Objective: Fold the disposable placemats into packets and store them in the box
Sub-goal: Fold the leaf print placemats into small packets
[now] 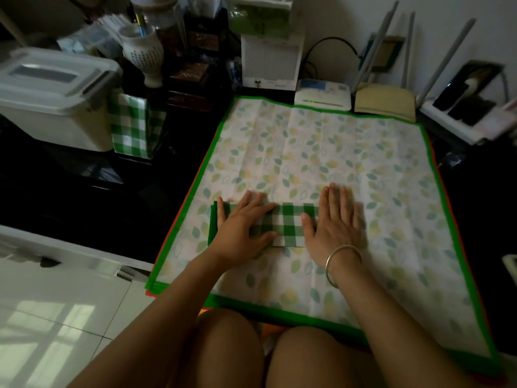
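Closest to me, the person's bare knees (251, 351) sit just under the near edge of a leaf-printed mat (321, 152) with a green border. It lies spread flat on the dark surface (106, 197). An orange edge of something beneath it peeks out along its left side.

Both forearms reach forward over that mat. The right wrist wears a thin silver bangle (342, 264).

The left hand (240, 233) lies palm down with its fingers straight and slightly spread. It presses on the left part of a folded green-checked placemat (288, 225). The right hand (333, 222) lies just as flat on the strip's right end, its fingertips reaching past the fold onto the leaf print. The two hands are apart, with a stretch of checks showing between them, and neither curls around anything. The folded placemat is a narrow band lying crosswise on the near-middle of the leaf-printed mat.

Further back on the left, a green-checked box (134, 127) stands upright just beside a white plastic bin (56, 107) whose lid is on. A patterned white vase (144, 51) stands behind them. Beyond the mat's far edge, a white router (321, 98) shows a green light near the wall.
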A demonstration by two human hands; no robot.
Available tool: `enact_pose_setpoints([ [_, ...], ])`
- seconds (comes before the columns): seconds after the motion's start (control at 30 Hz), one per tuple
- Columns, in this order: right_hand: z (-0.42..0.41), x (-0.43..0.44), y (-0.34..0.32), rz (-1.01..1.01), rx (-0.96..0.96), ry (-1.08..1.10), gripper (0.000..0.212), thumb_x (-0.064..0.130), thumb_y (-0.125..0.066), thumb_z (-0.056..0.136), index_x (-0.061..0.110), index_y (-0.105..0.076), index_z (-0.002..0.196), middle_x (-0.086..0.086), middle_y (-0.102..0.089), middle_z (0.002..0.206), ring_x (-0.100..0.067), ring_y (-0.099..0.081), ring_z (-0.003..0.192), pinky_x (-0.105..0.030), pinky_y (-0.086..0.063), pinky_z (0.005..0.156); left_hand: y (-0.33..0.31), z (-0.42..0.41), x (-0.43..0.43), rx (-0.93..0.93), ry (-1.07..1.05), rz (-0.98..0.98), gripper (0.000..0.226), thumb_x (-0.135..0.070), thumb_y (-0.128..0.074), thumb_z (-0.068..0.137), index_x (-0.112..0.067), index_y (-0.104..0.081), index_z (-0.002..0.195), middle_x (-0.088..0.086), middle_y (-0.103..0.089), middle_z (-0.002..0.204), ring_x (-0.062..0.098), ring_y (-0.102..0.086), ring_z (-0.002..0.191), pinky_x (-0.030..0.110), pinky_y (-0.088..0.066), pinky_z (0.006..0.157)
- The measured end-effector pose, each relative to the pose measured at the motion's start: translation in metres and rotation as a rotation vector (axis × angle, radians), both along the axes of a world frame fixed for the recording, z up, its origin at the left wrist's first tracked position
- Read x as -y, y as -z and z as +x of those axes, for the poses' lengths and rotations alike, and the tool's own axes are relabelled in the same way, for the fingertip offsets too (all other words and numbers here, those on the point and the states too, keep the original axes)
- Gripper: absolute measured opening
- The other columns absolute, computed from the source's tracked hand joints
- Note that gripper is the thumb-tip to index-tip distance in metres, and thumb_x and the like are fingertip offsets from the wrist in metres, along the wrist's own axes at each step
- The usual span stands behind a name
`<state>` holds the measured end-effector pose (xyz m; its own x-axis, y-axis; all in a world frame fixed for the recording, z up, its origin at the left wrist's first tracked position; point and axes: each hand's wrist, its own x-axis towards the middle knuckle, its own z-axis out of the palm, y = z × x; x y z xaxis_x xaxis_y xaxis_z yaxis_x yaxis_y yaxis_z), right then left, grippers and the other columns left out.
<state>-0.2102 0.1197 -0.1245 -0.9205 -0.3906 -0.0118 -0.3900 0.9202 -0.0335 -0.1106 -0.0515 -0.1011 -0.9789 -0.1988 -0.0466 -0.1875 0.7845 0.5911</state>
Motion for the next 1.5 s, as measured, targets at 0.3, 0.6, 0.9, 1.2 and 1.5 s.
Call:
enact_pose_setpoints([
  [0.3, 0.005, -0.005, -0.007, -0.264, -0.073, 0.040, 0.078, 0.060, -0.026, 0.086, 0.015, -0.025, 0.150, -0.005, -0.022, 0.156, -0.025, -0.014, 0.143, -0.043, -0.011, 0.115, 0.002, -0.002, -0.002, 0.108, 0.029, -0.116, 0.067, -0.061, -0.056, 0.087, -0.048, -0.028, 0.147, -0.001, 0.012, 0.163, 0.012, 0.018, 0.148, 0.053, 0.029, 0.109],
  [0.6, -0.015, -0.032, -0.029, -0.643, 0.184, 0.349, 0.036, 0.037, -0.056, 0.092, 0.015, -0.053, 0.121, -0.007, -0.066, 0.105, -0.028, -0.060, 0.087, -0.033, -0.045, 0.071, 0.004, -0.003, -0.006, 0.111, 0.013, -0.172, 0.068, -0.062, -0.056, 0.086, -0.049, -0.027, 0.147, 0.001, 0.021, 0.161, 0.016, 0.018, 0.148, 0.056, 0.025, 0.111],
  [0.9, -0.007, -0.009, -0.066, -1.390, 1.132, 0.591, 0.037, 0.034, -0.040, 0.100, 0.012, -0.058, 0.076, -0.005, -0.056, 0.060, -0.013, -0.051, 0.040, -0.017, -0.037, 0.033, 0.004, -0.002, -0.005, 0.075, 0.002, -0.106, 0.062, -0.057, -0.054, 0.090, -0.047, -0.030, 0.146, 0.003, 0.015, 0.163, 0.015, 0.018, 0.148, 0.051, 0.028, 0.111],
  [1.2, 0.028, 0.066, -0.061, -0.508, 0.312, -0.148, 0.025, 0.045, -0.047, 0.095, 0.023, -0.046, 0.081, 0.009, -0.051, 0.068, -0.020, -0.053, 0.068, -0.032, -0.041, 0.064, -0.015, 0.010, 0.021, -0.243, -0.515, 1.365, 0.049, -0.052, -0.028, 0.102, -0.033, -0.042, 0.145, -0.006, -0.049, 0.145, 0.019, -0.048, 0.132, 0.048, -0.035, 0.112],
  [1.5, 0.047, 0.092, -0.044, -0.178, 0.051, -0.197, 0.033, 0.042, -0.039, 0.098, 0.013, -0.046, 0.112, -0.008, -0.058, 0.106, -0.029, -0.060, 0.091, -0.032, -0.034, 0.062, -0.025, 0.018, 0.045, -0.440, -0.789, 1.650, 0.044, -0.032, -0.027, 0.107, -0.015, -0.041, 0.145, 0.011, -0.054, 0.140, 0.024, -0.051, 0.129, 0.042, -0.037, 0.111],
])
